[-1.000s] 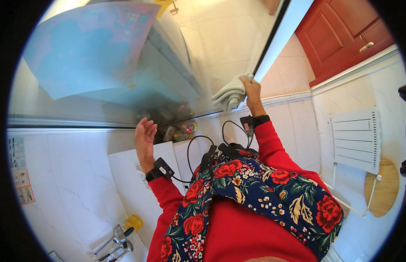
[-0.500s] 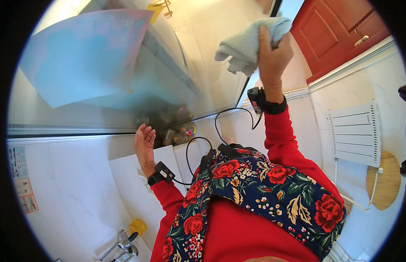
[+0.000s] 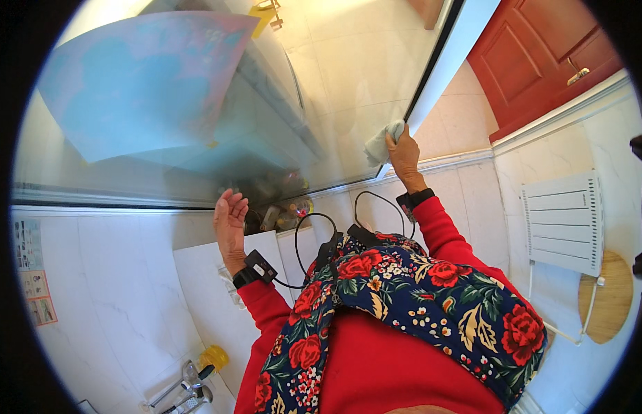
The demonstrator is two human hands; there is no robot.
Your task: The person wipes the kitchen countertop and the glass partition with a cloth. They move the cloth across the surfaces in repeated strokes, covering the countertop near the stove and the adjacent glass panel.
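Observation:
A bunched pale cloth (image 3: 381,143) is gripped in my right hand (image 3: 404,157) against the lower right part of a large glass pane (image 3: 334,110), beside its dark edge strip. My left hand (image 3: 230,219) is raised near the pane's lower edge, palm partly showing, fingers slightly curled and apart, holding nothing. Whether its fingertips touch the glass I cannot tell. Further left, a blue and pink translucent sheet (image 3: 141,90) shows on or behind the pane. A strapped device with a black cable sits on each wrist.
Several bottles and jars (image 3: 286,217) stand below the pane beside a white surface (image 3: 217,276). A red door (image 3: 528,62) is at the far right. Lower down hang a white slatted rack (image 3: 562,221) and a round wooden board (image 3: 606,297). Metal utensils (image 3: 190,390) lie at lower left near a yellow container (image 3: 214,359).
My right hand has come down and slightly left with the cloth, which is now more bunched. My left hand has stayed almost in place, rising slightly.

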